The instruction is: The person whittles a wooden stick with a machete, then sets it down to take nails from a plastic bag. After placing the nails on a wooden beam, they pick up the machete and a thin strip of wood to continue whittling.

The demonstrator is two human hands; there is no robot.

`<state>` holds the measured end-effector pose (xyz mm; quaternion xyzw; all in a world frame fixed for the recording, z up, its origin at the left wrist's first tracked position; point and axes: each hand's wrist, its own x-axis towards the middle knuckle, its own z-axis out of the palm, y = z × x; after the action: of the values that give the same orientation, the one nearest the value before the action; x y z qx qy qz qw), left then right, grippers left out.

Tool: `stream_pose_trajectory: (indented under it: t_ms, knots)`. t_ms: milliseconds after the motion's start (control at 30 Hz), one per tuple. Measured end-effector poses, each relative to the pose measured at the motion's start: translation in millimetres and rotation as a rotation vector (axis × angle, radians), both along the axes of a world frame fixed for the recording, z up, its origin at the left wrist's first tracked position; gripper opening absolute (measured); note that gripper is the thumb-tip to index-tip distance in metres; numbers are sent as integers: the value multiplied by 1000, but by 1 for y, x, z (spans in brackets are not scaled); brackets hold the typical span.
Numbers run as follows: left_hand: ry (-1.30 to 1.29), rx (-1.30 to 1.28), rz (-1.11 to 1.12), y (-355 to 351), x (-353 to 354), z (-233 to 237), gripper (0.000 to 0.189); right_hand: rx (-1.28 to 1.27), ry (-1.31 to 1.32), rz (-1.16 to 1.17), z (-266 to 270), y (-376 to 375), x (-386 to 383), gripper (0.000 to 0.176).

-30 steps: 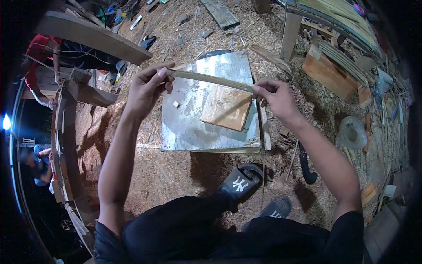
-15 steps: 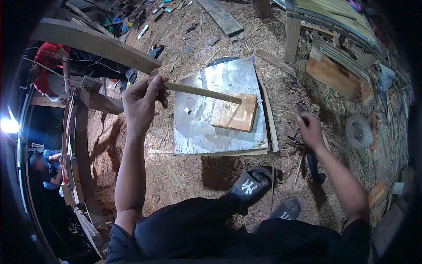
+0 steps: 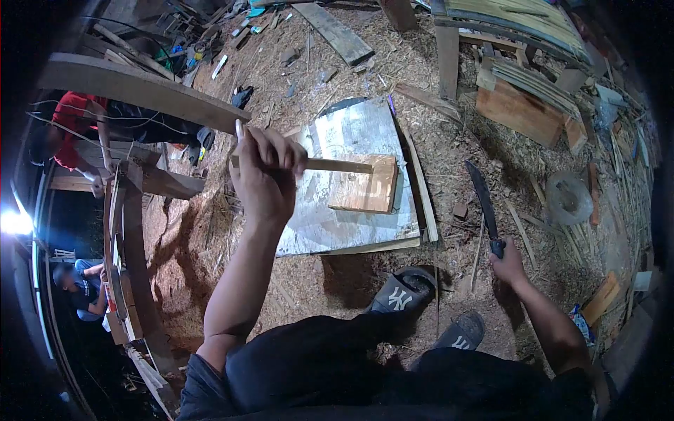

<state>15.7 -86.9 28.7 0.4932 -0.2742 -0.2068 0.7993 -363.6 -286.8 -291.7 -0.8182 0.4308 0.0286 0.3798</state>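
Note:
My left hand (image 3: 270, 168) is closed around a thin wooden stick (image 3: 340, 165). The stick's far end rests on a squared wood block (image 3: 365, 193), which lies on a worn flat board (image 3: 316, 228) on the ground. Off to the right, my right hand (image 3: 508, 264) grips the black handle of a machete (image 3: 483, 196). Its dark blade points away from me, apart from the block and stick.
Wood shavings and scraps cover the ground. A thick beam (image 3: 140, 81) crosses at upper left, with a person in red (image 3: 74, 119) beyond it. Another person (image 3: 84, 291) sits at far left. Planks (image 3: 519, 112) and a clear plastic container (image 3: 570, 198) lie right.
My left hand has moved right, nearer the block, with its fingers wrapped over the stick. My right hand has shifted toward me, from the machete's middle to its handle, and the blade is now exposed.

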Motion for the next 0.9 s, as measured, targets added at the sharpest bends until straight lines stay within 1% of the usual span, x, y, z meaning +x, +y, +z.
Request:
stream_pose_trajectory:
  t_ms: [33, 67, 100, 167, 200, 267, 300, 333, 400, 433, 500, 533, 600, 633, 700, 800, 867, 900]
  knots:
    - [-55, -20, -58, 3, 4, -5, 50, 131, 87, -44, 1, -5, 5, 37]
    - [-108, -40, -118, 6, 8, -11, 55, 262, 175, -89, 3, -9, 7, 34]
    - [-124, -60, -116, 4, 4, -10, 58, 264, 171, -97, 7, -8, 8, 34]
    - [-147, -76, -120, 4, -5, -6, 62, 284, 55, -275, 17, -2, 13, 44]
    - [-125, -88, -55, 5, -9, -9, 66, 284, 53, -281, 34, 1, 19, 44]
    - [-177, -133, -100, 8, -15, -13, 71, 222, -201, -154, 76, 7, 39, 51]
    - [-160, -192, -163, 10, -18, -17, 76, 325, -245, -171, 80, 8, 46, 49]
    - [-160, -192, -158, 12, -21, -19, 76, 325, -243, -167, 98, 11, 58, 49]
    - [-161, -168, -113, 17, -28, -24, 80, 475, -541, -70, 146, 18, 88, 50]
    - [-155, -157, -129, 18, -33, -23, 80, 478, -539, -69, 155, 20, 99, 50]
    - [-172, -132, -101, 22, -41, -26, 80, 399, -596, 184, 167, 22, 119, 56]
    - [-190, -108, -75, 24, -44, -27, 80, 402, -595, 181, 177, 25, 128, 56]
    - [-223, -96, -77, 27, -44, -29, 80, 411, -595, 302, 193, 29, 143, 53]
    - [-262, -98, -100, 29, -45, -30, 81, 382, -628, 343, 189, 31, 151, 50]
    - [-302, -98, -123, 32, -46, -29, 83, 378, -623, 360, 183, 35, 157, 48]
    - [-323, -58, -91, 40, -52, -30, 87, 336, -606, 418, 182, 38, 159, 45]
    - [-353, -58, -93, 44, -52, -37, 89, 430, -498, 421, 182, 39, 160, 39]
    - [-361, -60, -61, 44, -53, -37, 89, 434, -495, 422, 181, 41, 162, 39]
